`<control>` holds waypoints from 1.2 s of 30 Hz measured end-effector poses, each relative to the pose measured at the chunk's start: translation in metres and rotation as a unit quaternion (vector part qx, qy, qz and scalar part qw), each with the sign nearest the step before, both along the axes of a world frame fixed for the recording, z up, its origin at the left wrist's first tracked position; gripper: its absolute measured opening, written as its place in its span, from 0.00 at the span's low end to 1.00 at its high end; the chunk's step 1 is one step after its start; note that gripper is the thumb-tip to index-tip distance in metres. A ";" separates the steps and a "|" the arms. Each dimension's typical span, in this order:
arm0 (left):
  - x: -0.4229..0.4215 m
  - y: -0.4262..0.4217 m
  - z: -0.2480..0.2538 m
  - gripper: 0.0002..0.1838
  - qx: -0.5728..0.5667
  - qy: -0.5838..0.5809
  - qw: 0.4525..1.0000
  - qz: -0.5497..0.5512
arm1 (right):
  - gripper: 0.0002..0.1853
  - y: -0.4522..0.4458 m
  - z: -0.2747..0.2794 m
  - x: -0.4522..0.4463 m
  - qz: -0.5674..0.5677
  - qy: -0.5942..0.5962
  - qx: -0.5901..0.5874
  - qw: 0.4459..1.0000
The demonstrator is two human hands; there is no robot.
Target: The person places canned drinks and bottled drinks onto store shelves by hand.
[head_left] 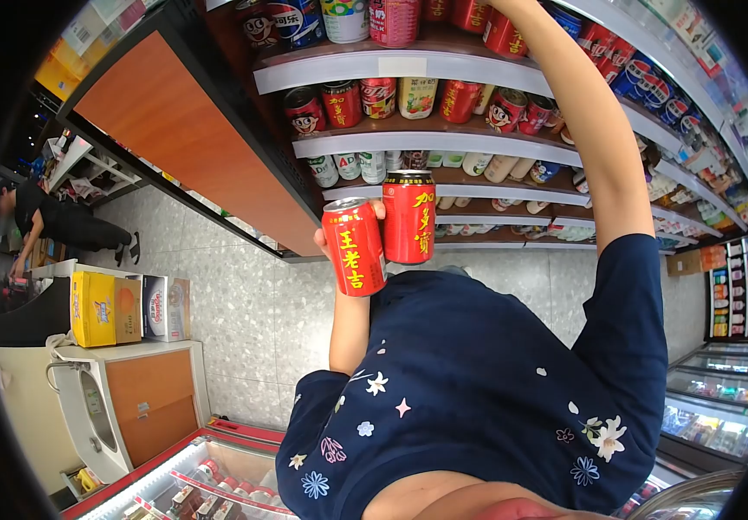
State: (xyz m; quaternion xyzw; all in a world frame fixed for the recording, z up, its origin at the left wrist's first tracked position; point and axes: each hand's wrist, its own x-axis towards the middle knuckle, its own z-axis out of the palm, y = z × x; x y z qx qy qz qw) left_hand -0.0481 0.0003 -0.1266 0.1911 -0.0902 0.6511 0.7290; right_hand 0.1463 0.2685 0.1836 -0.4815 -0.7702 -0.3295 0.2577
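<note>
Two red cans are held together by my left hand [322, 240], its fingers mostly hidden behind them. The nearer can [355, 253] has yellow characters and a silver top; the other red can [409, 221] has a black rim and stands slightly higher, beside it. My right arm stretches up along the shelves, and its hand is beyond the top edge of the view. Near where that arm leaves the view, red cans [505, 36] stand on the top shelf [478, 66].
Lower shelves [443, 139] carry more cans and bottles. A wooden panel [187, 130] borders them on the left. Farther left are a person in dark clothes [45, 217], a yellow box [94, 308] and a sink [92, 407]. A glass-topped freezer [209, 481] is at bottom left.
</note>
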 end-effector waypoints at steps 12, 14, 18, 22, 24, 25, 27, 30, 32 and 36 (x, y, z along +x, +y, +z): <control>-0.001 0.000 0.000 0.49 -0.005 -0.016 1.000 -0.023 | 0.18 0.014 -0.004 0.002 0.044 0.040 -0.005 0.998; -0.002 -0.001 0.000 0.49 -0.008 -0.009 1.000 -0.017 | 0.18 0.013 -0.004 0.000 0.056 0.048 -0.013 0.997; -0.004 0.002 -0.010 0.50 -0.019 0.032 0.999 0.018 | 0.19 0.009 -0.003 -0.005 0.068 0.059 -0.026 0.996; -0.004 0.005 -0.015 0.51 -0.053 0.052 0.996 0.043 | 0.20 0.004 -0.002 -0.010 0.076 0.076 -0.038 0.993; -0.004 0.005 -0.010 0.51 -0.046 0.049 0.997 0.022 | 0.21 -0.002 0.000 -0.013 0.079 0.087 -0.046 0.992; -0.004 0.005 -0.007 0.51 -0.045 0.050 0.998 0.016 | 0.21 -0.009 0.002 -0.015 0.082 0.092 -0.054 0.991; -0.004 0.004 -0.004 0.51 -0.046 0.050 0.998 0.012 | 0.23 -0.011 0.004 -0.019 0.082 0.111 -0.077 0.987; -0.004 0.002 0.003 0.50 -0.035 0.028 0.999 -0.020 | 0.25 0.018 -0.005 -0.016 0.096 0.099 -0.047 0.989; -0.005 0.003 0.004 0.50 -0.020 0.024 0.999 -0.018 | 0.25 0.021 -0.004 -0.013 0.094 0.096 -0.051 0.990; -0.004 -0.002 0.006 0.49 -0.027 0.052 0.998 0.033 | 0.25 0.021 -0.005 -0.013 0.095 0.091 -0.058 0.990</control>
